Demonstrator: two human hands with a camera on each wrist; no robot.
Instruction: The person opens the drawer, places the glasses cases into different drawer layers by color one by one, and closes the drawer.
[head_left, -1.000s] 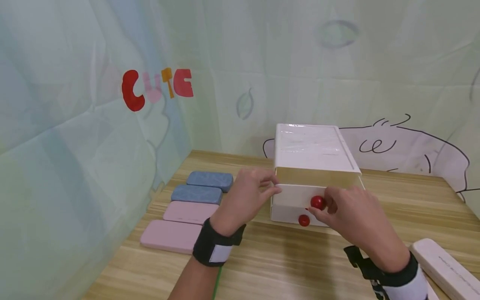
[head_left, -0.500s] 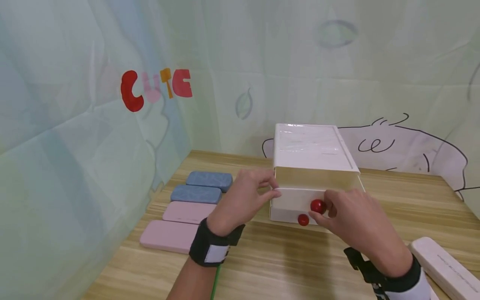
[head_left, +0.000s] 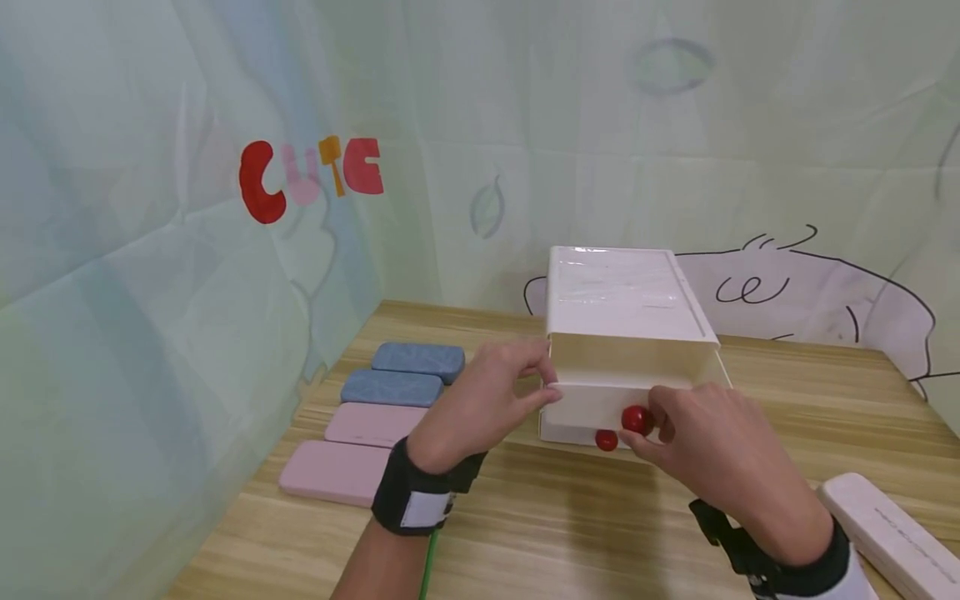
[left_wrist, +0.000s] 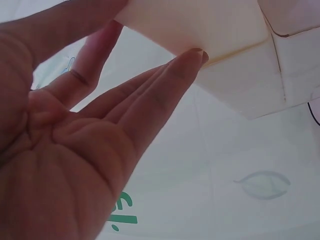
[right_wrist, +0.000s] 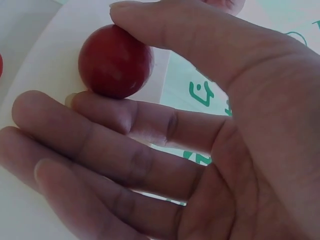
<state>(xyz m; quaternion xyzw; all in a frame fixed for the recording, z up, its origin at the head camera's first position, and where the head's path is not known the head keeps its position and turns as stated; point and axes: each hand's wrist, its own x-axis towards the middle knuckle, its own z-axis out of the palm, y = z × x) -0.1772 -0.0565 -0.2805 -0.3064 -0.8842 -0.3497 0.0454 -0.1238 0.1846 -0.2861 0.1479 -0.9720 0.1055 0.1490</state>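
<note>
A small white two-drawer box [head_left: 626, 304] stands on the light wooden table [head_left: 570, 533], near the back wall. Its upper drawer [head_left: 592, 402] is pulled out part way, w/ a round red knob [head_left: 635, 419] on the front. The right hand [head_left: 712, 454] pinches this knob between thumb and forefinger; the right wrist view shows it clearly, the other fingers lie loose below. The left hand [head_left: 483, 400] grips the left front corner of the upper drawer, thumb on top and fingertips [left_wrist: 192, 57] at the edge. From the left wrist view I cannot tell exactly how firm the hold is. A second red knob [head_left: 606, 439] sits on the lower drawer, just under the first.

Left of the box lie four flat oblong cases in a row: two blue [head_left: 405, 375] farther, two pink [head_left: 352, 450] nearer. A white oblong case [head_left: 885, 533] lies at the right edge.
</note>
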